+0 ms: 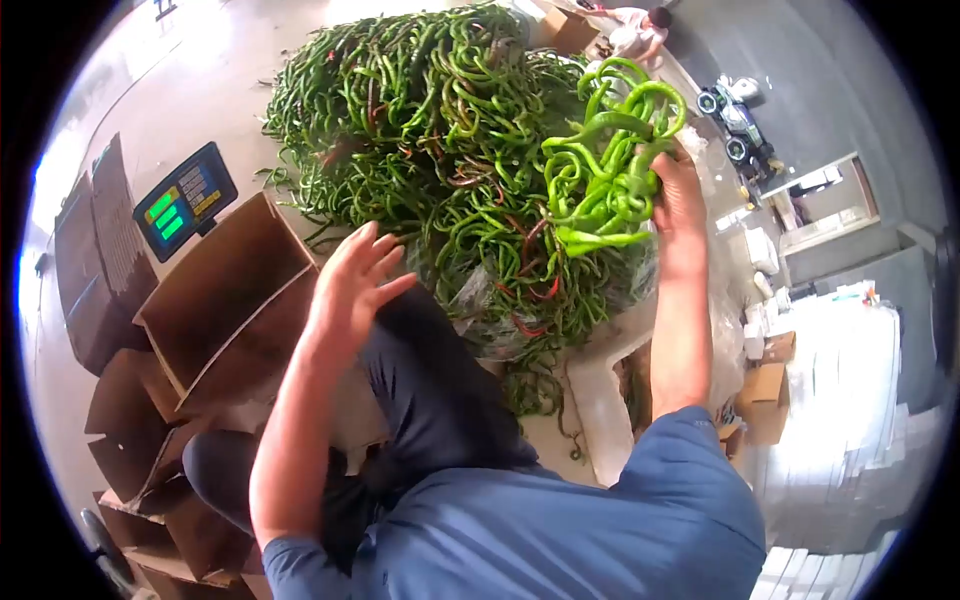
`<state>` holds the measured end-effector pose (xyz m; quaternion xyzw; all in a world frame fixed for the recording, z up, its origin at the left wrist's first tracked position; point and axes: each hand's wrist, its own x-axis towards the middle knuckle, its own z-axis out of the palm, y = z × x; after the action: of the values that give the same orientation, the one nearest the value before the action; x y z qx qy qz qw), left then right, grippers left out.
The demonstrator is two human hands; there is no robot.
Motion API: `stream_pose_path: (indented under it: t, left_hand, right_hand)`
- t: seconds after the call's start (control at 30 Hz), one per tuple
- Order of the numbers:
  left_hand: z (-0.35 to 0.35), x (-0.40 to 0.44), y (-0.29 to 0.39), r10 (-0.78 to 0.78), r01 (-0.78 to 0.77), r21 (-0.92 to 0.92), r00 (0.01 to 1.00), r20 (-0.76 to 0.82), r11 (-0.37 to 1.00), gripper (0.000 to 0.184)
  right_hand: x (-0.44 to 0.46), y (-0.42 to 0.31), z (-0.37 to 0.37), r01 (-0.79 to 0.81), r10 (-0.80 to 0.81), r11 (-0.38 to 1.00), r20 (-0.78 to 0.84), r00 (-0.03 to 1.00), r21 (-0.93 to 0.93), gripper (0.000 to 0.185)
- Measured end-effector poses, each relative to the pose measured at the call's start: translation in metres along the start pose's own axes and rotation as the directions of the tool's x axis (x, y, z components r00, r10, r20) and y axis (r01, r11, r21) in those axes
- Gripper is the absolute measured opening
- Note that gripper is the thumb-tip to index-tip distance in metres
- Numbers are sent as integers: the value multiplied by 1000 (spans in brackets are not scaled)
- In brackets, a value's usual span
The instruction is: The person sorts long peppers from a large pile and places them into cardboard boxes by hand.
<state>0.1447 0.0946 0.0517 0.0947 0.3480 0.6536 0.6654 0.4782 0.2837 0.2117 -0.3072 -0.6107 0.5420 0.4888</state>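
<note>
A bunch of long, curly green peppers [610, 170] is gripped in my right hand [679, 190], raised at the right of the pile. My left hand [352, 280] is held up with its fingers spread and nothing in it, near the pile's lower left edge. The big pile of green peppers [420, 110], with some red ones mixed in, spreads out in front of me. Left of my left hand stands an open cardboard box [235, 290]. Behind that box, a scale display [186, 201] shows lit green digits, too small to read.
More open cardboard boxes [135, 425] are stacked at lower left, beside folded cardboard [100, 255]. A white foam box [605, 410] sits by my right side. Another person [635, 32] is at the far top right. White stacked material [835, 370] lies at far right.
</note>
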Motion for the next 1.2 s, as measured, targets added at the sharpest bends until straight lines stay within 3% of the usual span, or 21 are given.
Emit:
stream_pose_path:
  t: [0.07, 0.13, 0.27, 0.37, 0.4, 0.47, 0.5, 0.53, 0.6, 0.63, 0.67, 0.73, 0.93, 1.0, 1.07, 1.17, 1.2]
  left_hand:
    - [6, 16, -5, -3, 17, -138, 995, 99, 990, 83]
    - [22, 12, -4, -41, 58, -133, 991, 128, 989, 99]
    - [23, 7, -1, -106, 155, -316, 980, 167, 936, 116]
    - [8, 3, 17, 39, 81, -446, 966, 254, 891, 124]
    - [4, -3, 27, 105, 24, -457, 961, 256, 889, 125]
    - [-11, -11, 51, 268, -107, -457, 914, 305, 883, 114]
    - [-22, -11, 59, 306, -152, -468, 912, 272, 870, 109]
    - [-33, -12, 69, 343, -196, -478, 908, 241, 856, 104]
    - [-45, -27, 92, 349, -282, -504, 936, 42, 816, 87]
    - [-53, -35, 104, 371, -333, -451, 929, -3, 828, 87]
    - [-64, -40, 114, 393, -378, -395, 918, -47, 837, 86]
    - [-92, -39, 123, 414, -428, -362, 902, -119, 828, 81]
    - [-139, -31, 136, 469, -460, -376, 880, -74, 804, 51]
    - [-143, -31, 141, 467, -476, -325, 877, -112, 817, 47]
    - [-146, -30, 147, 428, -455, -394, 890, -158, 799, 44]
    - [-149, -29, 152, 393, -447, -435, 895, -213, 782, 36]
    - [-151, -28, 151, 403, -455, -439, 890, -212, 775, 36]
  right_hand:
    - [3, -6, 31, -28, 28, 1000, -40, 999, 6, 38]
    - [14, -4, 52, -60, 58, 997, 34, 998, 55, 40]
    - [23, 9, 123, -150, 124, 977, 170, 978, 149, 40]
    - [12, 16, 193, -189, 95, 942, 317, 944, 279, 34]
    - [14, 25, 211, -185, 144, 970, 237, 961, 160, 45]
    - [7, 26, 253, -209, 153, 969, 342, 927, 132, 41]
    - [26, 50, 260, -339, 195, 907, 464, 864, 251, 39]
    - [18, 52, 280, -273, 183, 942, 385, 905, 196, 37]
    - [16, 64, 310, -318, 194, 928, 480, 856, 192, 38]
    - [19, 74, 321, -371, 193, 900, 553, 811, 231, 38]
    - [17, 82, 335, -397, 248, 891, 498, 831, 220, 39]
    - [26, 109, 353, -402, 177, 881, 618, 766, 247, 36]
    - [34, 155, 397, -592, 84, 720, 802, 591, 361, 45]
    - [25, 156, 404, -551, 147, 744, 712, 687, 378, 47]
    - [54, 192, 400, -647, 38, 686, 872, 488, 332, 47]
    - [37, 185, 404, -697, 223, 631, 780, 584, 341, 50]
    - [27, 171, 415, -659, 326, 698, 695, 641, 280, 42]
